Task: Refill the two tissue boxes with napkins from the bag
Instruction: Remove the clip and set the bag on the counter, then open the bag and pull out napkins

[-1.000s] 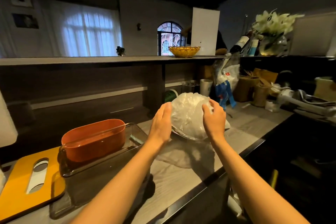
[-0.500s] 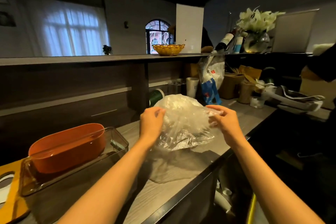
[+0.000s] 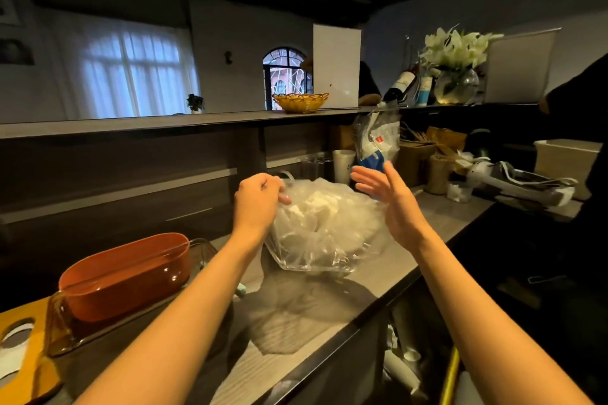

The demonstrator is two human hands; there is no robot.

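A clear bag of crumpled white napkins hung above the worktop's front edge, pinched by the left hand; right hand's fingers were spread.

bag: clear plastic, crumpled, white napkins inside, held above the counter | orange box: open-topped, empty, inside clear box, left on counter

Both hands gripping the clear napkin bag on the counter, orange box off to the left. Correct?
Not quite. In the head view only the left hand grips the clear napkin bag; the right hand is open beside it, fingers straight. The bag is on the counter, with the orange box to the left.
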